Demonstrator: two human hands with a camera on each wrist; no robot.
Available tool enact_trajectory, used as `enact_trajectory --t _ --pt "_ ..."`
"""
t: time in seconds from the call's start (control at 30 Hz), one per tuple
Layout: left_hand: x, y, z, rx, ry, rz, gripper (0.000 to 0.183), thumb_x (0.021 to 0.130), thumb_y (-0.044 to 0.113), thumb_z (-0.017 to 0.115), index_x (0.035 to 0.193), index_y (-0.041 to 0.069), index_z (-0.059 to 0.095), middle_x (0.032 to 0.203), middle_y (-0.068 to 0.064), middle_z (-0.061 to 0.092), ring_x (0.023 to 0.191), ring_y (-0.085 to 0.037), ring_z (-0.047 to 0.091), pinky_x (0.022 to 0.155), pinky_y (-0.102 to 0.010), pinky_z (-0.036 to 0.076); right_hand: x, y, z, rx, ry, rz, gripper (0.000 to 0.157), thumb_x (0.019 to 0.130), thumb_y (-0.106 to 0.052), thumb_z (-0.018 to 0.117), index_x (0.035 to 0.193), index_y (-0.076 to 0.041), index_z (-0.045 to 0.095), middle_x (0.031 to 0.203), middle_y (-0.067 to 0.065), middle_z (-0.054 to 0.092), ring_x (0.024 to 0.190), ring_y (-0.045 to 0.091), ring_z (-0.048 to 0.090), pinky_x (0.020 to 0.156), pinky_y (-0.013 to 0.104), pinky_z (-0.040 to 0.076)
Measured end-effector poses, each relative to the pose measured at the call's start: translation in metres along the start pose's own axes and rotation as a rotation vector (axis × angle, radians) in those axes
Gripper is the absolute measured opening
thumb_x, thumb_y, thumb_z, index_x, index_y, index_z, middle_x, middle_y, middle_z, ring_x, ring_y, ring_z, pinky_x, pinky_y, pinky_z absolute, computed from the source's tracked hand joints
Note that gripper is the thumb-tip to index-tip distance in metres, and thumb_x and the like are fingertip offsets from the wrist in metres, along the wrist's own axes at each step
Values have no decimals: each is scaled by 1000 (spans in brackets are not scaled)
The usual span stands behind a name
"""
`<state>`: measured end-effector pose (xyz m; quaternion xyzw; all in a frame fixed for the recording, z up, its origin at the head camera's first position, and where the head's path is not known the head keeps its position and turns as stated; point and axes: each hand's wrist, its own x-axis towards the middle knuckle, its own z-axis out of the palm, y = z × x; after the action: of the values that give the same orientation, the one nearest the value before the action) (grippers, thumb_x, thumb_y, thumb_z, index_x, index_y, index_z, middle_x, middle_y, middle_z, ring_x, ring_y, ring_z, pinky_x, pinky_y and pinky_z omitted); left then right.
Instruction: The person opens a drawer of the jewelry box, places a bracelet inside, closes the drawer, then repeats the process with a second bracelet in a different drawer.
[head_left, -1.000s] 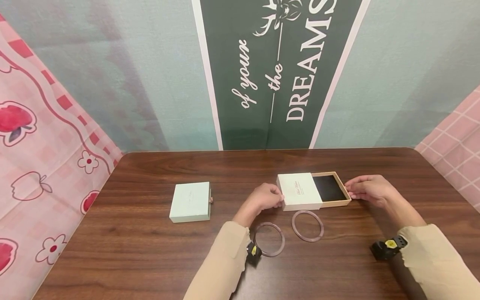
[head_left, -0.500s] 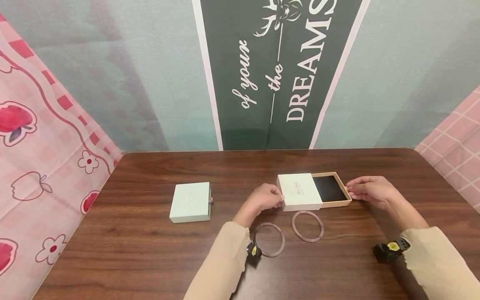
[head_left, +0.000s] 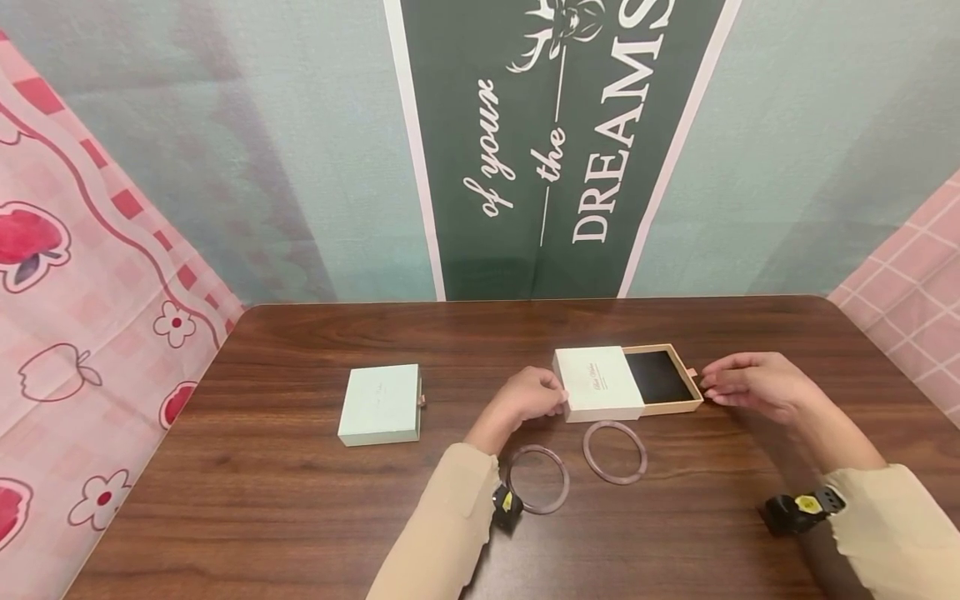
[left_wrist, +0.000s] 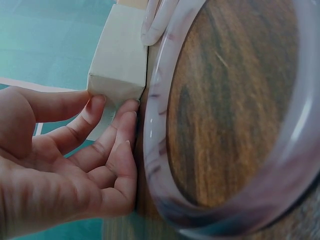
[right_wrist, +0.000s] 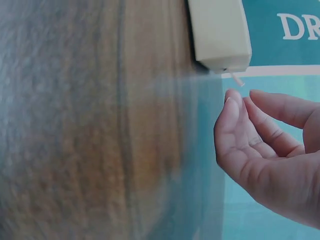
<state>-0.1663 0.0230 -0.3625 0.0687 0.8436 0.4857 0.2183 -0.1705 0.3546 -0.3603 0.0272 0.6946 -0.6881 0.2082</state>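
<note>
A cream drawer-style gift box (head_left: 597, 382) sits on the table with its inner tray (head_left: 660, 377) slid partly out to the right, showing a black lining. My left hand (head_left: 529, 393) holds the sleeve's left end, thumb and fingertips against its corner in the left wrist view. Just right of the tray's ribbon tab (head_left: 692, 372) is my right hand (head_left: 761, 385), fingers loosely bent and holding nothing. A small gap parts its fingertips from the tab (right_wrist: 237, 79) in the right wrist view. Two pale mauve bangles (head_left: 617, 452) lie in front of the box.
A pale green box (head_left: 381, 404), shut and with a ribbon tab on its right side, stands on the left half of the brown wood table (head_left: 247, 500). The second bangle (head_left: 551, 505) lies beside my left wrist camera. A fabric backdrop (head_left: 300, 167) rises behind the table.
My right hand has let go of the ribbon tab and moved slightly right, away from the tray. The left hand and box stay where they were.
</note>
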Motion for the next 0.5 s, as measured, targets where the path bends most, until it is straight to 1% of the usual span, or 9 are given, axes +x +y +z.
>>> enact_trajectory --t 0.07,0.3,0.5 --pt "0 0 0 -2 0 0 17 86 9 59 71 2 60 64 -3 53 59 -12 46 51 -21 36 -3 -3 1 -9 8 -10 20 86 8 53 84 -5 68 84 4 66 73 16 64 66 30 52" --pt "0 0 1 -11 2 1 14 86 8 59 73 2 61 65 -3 56 60 -12 48 51 -21 36 -10 -11 8 29 -43 -90 26 88 12 46 85 -4 67 83 7 66 71 17 64 64 29 52" --pt "0 1 0 -8 0 -1 13 86 9 59 75 2 62 66 -3 56 61 -13 49 51 -21 36 -17 -17 19 36 -72 -132 25 87 12 47 87 -3 67 84 8 66 71 18 64 63 30 52"
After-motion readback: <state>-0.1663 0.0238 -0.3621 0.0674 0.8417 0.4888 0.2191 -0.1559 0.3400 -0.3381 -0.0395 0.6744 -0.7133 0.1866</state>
